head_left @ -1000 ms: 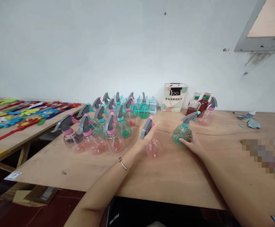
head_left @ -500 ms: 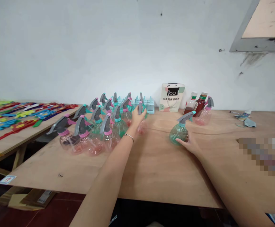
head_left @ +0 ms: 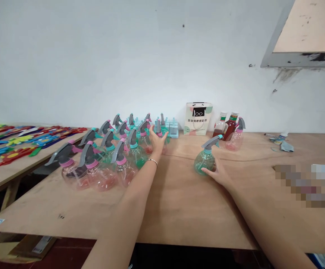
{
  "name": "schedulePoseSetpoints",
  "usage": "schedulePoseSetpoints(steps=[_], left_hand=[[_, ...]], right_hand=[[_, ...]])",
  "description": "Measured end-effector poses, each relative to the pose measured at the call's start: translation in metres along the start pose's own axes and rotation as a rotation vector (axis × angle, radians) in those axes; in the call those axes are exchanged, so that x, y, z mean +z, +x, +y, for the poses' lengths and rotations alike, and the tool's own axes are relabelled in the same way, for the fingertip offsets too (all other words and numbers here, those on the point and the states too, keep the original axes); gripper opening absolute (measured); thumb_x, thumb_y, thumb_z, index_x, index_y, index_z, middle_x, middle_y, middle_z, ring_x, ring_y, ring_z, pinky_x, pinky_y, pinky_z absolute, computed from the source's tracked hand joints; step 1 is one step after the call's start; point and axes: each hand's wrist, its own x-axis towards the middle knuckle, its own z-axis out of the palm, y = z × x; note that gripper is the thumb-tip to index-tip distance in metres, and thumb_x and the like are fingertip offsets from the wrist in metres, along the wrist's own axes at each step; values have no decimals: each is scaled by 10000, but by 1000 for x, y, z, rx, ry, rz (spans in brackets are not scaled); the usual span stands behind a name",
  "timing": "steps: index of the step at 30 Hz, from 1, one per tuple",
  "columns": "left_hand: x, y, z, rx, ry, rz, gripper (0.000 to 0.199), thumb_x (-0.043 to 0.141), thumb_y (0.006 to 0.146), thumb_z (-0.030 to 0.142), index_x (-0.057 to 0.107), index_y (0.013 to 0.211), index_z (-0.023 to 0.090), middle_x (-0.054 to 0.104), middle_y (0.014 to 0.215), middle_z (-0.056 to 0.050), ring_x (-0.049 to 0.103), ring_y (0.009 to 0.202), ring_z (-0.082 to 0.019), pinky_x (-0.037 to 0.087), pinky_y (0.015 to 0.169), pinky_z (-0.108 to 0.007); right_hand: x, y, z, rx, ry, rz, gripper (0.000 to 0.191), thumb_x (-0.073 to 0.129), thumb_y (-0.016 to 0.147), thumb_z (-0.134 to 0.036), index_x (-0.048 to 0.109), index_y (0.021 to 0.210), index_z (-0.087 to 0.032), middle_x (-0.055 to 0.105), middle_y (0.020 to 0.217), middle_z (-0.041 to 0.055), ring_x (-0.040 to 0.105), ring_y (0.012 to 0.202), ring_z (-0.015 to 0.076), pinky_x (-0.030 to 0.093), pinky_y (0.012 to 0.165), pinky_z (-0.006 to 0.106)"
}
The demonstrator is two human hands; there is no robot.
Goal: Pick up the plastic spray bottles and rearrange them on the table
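Spreads left hand (head_left: pixel 157 143) wide at a round pink spray bottle (head_left: pixel 159 127); with right hand (head_left: pixel 219 172), holds a smooth, see-through green spray bottle (head_left: pixel 203 163) on the wooden table (head_left: pixel 181 213). Beyond, shows one paper bag (head_left: pixel 198 120), two glass bottles (head_left: pixel 230 129).

Glossy, smooth, see-through plastic is seen on the bottles (head_left: pixel 204 161), matt plastic on their triggers (head_left: pixel 212 142), wood on the surface (head_left: pixel 184 209).

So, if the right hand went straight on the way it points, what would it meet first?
Probably the green spray bottle, which stands right by the fingers of the right hand; exact contact is unclear.
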Motion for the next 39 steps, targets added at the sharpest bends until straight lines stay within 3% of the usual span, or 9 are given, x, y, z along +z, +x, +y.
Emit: schedulePoseSetpoints(steps=[4, 8, 13, 18, 20, 23, 25, 30, 39], left_hand=[[-10, -27, 7, 251, -17, 74, 873, 735, 699, 651, 418, 1332, 140, 485, 1308, -212, 483, 1259, -341, 380, 1074, -513], [-17, -57, 46, 375, -215, -383, 876, 709, 681, 709, 449, 1315, 163, 529, 1238, -173, 549, 1140, -307, 443, 1008, -485], [-24, -88, 112, 112, -424, -951, 830, 798, 698, 549, 466, 1384, 219, 545, 1329, -153, 572, 1161, -274, 476, 990, -430], [-31, -93, 133, -60, -496, -1045, 451, 722, 812, 412, 622, 1189, 184, 659, 1165, -102, 635, 1038, -211, 510, 943, -369], [-33, -87, 133, -113, -523, -1045, 457, 724, 808, 389, 617, 1214, 210, 669, 1151, -84, 634, 1055, -205, 497, 958, -368], [-39, -74, 136, -217, -648, -1034, 549, 731, 793, 393, 574, 1301, 255, 666, 1168, -72, 628, 1089, -206, 475, 976, -380], [-45, -65, 141, -253, -712, -1043, 485, 730, 789, 404, 616, 1233, 244, 675, 1135, -67, 630, 1093, -211, 464, 985, -382], [-57, -50, 151, -251, -721, -1046, 244, 715, 796, 411, 680, 913, 199, 694, 969, -51, 645, 976, -199, 461, 927, -341], [-65, -44, 149, -404, -842, -1089, 257, 647, 840, 427, 700, 868, 177, 742, 943, -68, 671, 1034, -229, 431, 1057, -397]], right_hand=[[0, 0, -5, 9, 44, -19, 867, 801, 713, -561, 433, 1445, -277, 599, 1347, 128, 546, 1325, 356, 443, 1113, 593], [8, -4, -21, -4, 83, -79, 802, 777, 752, -538, 435, 1433, -287, 566, 1380, 125, 535, 1335, 345, 432, 1124, 589], [31, -20, -52, -138, 113, -284, 797, 749, 770, -533, 416, 1443, -267, 525, 1433, 132, 486, 1374, 337, 404, 1148, 570], [26, -15, -57, -181, 176, -437, 858, 755, 737, -592, 413, 1451, -261, 506, 1455, 135, 469, 1382, 341, 413, 1142, 538], [6, 6, -43, -79, 231, -272, 776, 672, 773, -658, 443, 1407, -273, 558, 1373, 128, 554, 1281, 317, 470, 1082, 515], [-38, 49, -12, 135, 127, 365, 786, 607, 770, -697, 438, 1350, -192, 560, 1304, 175, 585, 1196, 308, 472, 1055, 507], [-67, 76, 8, 241, -40, 653, 904, 642, 726, -667, 391, 1370, -84, 462, 1403, 259, 521, 1275, 341, 427, 1093, 507], [-103, 114, 35, 526, -310, 697, 1117, 769, 609, -611, 311, 1435, -15, 328, 1519, 335, 267, 1461, 440, 238, 1184, 605], [-102, 129, 49, 626, -280, 632, 1261, 819, 636, -516, 88, 1537, -22, 390, 1497, 361, 386, 1423, 442, 325, 1164, 575]])
